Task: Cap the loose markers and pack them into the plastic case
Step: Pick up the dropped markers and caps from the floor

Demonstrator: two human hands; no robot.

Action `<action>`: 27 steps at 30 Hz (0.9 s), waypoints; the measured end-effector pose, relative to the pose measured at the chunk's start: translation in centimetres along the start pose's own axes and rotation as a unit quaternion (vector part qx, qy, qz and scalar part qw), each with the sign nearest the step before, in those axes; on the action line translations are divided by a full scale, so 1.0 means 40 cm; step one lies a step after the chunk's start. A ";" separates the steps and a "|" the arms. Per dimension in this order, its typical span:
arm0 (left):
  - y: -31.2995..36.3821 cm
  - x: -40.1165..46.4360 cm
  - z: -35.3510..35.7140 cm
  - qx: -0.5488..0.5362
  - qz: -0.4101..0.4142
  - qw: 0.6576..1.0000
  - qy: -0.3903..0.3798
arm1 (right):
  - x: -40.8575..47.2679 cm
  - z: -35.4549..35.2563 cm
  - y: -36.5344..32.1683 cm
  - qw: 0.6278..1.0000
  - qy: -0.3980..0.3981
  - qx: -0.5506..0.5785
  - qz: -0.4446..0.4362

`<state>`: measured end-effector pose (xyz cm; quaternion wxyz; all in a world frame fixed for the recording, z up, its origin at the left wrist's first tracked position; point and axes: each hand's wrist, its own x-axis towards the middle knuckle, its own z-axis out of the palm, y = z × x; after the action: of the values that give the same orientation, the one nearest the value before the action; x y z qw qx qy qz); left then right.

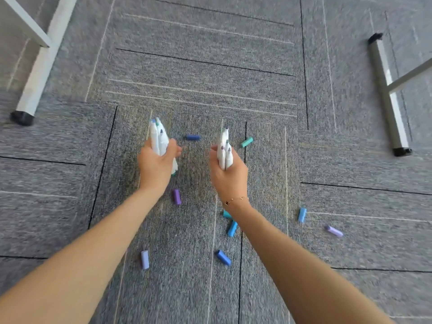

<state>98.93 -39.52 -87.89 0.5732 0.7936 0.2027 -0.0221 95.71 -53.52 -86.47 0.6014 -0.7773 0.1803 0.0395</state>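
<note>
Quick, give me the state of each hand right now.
Left hand: closed, gripping a bundle of uncapped white markers.
Right hand: closed, gripping a second bundle of uncapped markers.

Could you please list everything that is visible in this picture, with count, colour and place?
markers: two bunches, white, uncapped, one in each hand
caps: nine loose, blue, teal and purple, scattered on the carpet
carpet: one, grey, whole floor
furniture legs: white at far left, grey at far right
bracelet: one, gold, right wrist
left hand: grips one bunch
right hand: grips the other bunch
</note>
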 end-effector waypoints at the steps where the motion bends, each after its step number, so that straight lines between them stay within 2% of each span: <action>1: 0.009 -0.009 -0.011 -0.009 -0.017 1.000 0.018 | -0.015 -0.016 -0.009 1.000 0.001 0.000 0.001; 3: 0.033 -0.035 -0.031 -0.008 -0.035 0.999 0.037 | -0.046 -0.048 -0.033 1.000 0.004 -0.016 -0.006; 6: 0.090 -0.086 -0.046 0.009 -0.059 0.998 0.011 | -0.086 -0.099 -0.080 1.000 0.013 -0.023 -0.001; 9: 0.169 -0.146 -0.047 -0.002 -0.099 0.995 -0.023 | -0.115 -0.151 -0.137 0.998 -0.014 -0.004 0.054; 13: 0.302 -0.222 -0.038 -0.028 -0.144 0.988 -0.052 | -0.159 -0.234 -0.217 0.982 -0.080 0.082 0.150; 16: 0.413 -0.279 -0.040 -0.053 -0.157 0.984 -0.065 | -0.202 -0.310 -0.297 0.976 -0.108 0.074 0.175; 21: 0.634 -0.364 -0.090 -0.046 -0.149 0.982 -0.105 | -0.276 -0.434 -0.458 0.974 -0.106 0.080 0.184; 25: 0.847 -0.443 -0.180 -0.001 -0.127 0.981 -0.144 | -0.349 -0.515 -0.619 0.976 -0.103 0.087 0.174; 27: 0.953 -0.493 -0.229 0.016 -0.112 0.985 -0.133 | -0.390 -0.550 -0.725 0.976 -0.118 0.091 0.161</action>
<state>92.26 -46.87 -45.15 0.5760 0.7650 0.2119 -0.1954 87.28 -64.66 -49.42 0.6726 -0.6697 0.2339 0.2106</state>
